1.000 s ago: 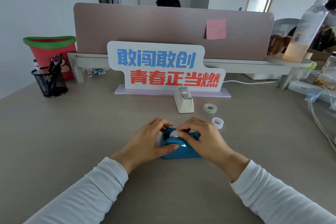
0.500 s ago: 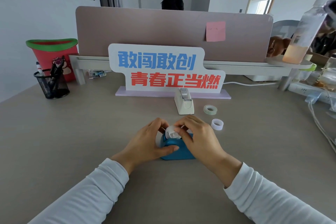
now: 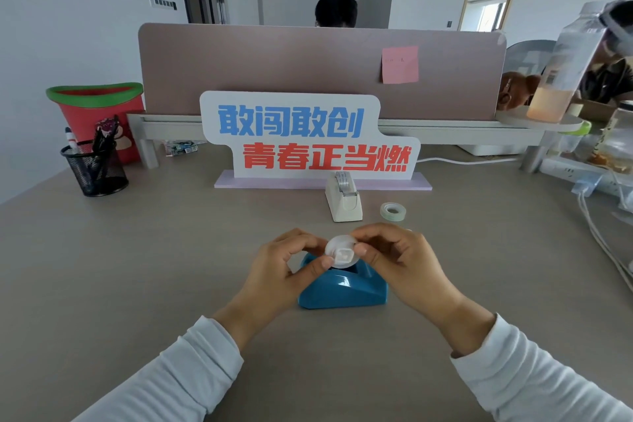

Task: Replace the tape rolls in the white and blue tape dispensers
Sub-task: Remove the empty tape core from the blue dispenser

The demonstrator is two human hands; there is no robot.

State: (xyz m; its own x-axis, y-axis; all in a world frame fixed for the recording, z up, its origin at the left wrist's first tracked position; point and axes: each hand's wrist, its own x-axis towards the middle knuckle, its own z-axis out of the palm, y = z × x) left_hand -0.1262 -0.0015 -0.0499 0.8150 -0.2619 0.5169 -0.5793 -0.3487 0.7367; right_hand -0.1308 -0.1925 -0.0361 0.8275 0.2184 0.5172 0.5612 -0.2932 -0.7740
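Since a sec ago the roll (image 3: 340,253) has come up out of the blue dispenser (image 3: 342,291); before, both hands were pressed down over it, now they hold it just above the slot.

Head view, only one: centre-low of frame, left hand (image 3: 277,271) and right hand (image 3: 404,264) both pinch the white roll w/ hub, thumbs and fingertips closed on its rim from either side. Roll hangs just over the blue dispenser's empty cradle, prob. clear of it, though I can't tell if the lower edge brushes the body. Blue dispenser sits flat on the desk (image 3: 137,267) btwn the wrists. Behind it, mid-frame, the white dispenser (image 3: 344,200) w/ tape loaded, right in front of the sign (image 3: 308,137). Spare roll (image 3: 393,211), greenish, lies flat just right of the white one. Another small roll may sit behind the right hand; hidden now. Pen cup (image 3: 96,168) far left, well apart.

Step, I'd judge: old roll out of the blue one, hub to be pulled off next; white one looks untouched or already done, can't say.

Risks: hub is small and slick, so a hard tug could pop it loose and send it rolling off the desk. Nobody's holding the dispenser, so a knock from a wrist could shove it. Grabbing the wrong spare is poss. too.
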